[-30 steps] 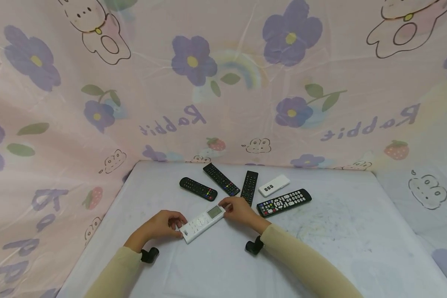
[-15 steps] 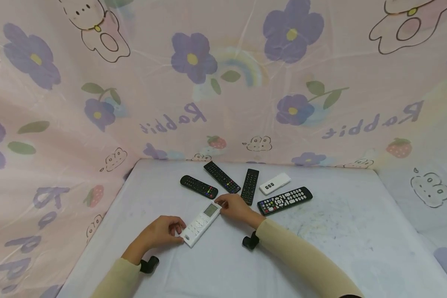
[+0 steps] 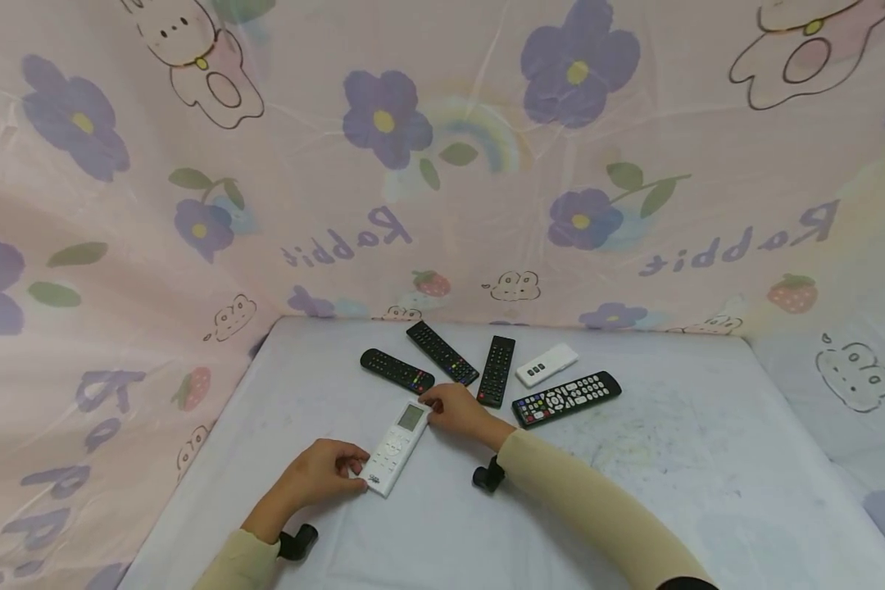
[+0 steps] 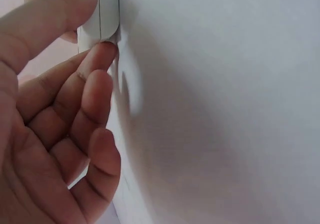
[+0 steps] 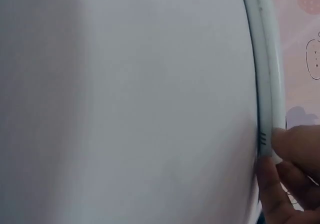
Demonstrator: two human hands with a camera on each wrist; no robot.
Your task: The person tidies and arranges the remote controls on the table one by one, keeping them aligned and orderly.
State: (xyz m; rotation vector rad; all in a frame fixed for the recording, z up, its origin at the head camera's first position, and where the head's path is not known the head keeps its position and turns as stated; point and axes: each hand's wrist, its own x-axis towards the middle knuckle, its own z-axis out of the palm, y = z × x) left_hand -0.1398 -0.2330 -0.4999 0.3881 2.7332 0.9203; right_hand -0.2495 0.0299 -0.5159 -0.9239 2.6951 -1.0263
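Note:
A white air-conditioner remote control [image 3: 394, 447] with a grey screen lies face up at a slant on the white tabletop. At its near end, my left hand [image 3: 323, 475] pinches the corner between thumb and fingers. In the left wrist view, the thumb [image 4: 82, 7] lies against the remote's casing [image 4: 104, 14], and the other fingers curl loosely below its end. My right hand [image 3: 459, 411] pinches the far end beside the screen. The right wrist view has the remote's long side edge [image 5: 265, 74] in sight, gripped at the end by thumb and fingers [image 5: 272, 189].
Behind the hands, several remotes fan out: black ones [image 3: 397, 370], [image 3: 442, 352], [image 3: 496, 370], a small white one [image 3: 546, 365] and a black one with white buttons [image 3: 566, 399]. A printed cloth [image 3: 457, 229] rises at the table's back edge.
The white remote has turned counterclockwise to a steeper slant. Its far end has swung left with my right hand, and its near end has shifted slightly toward me with my left hand.

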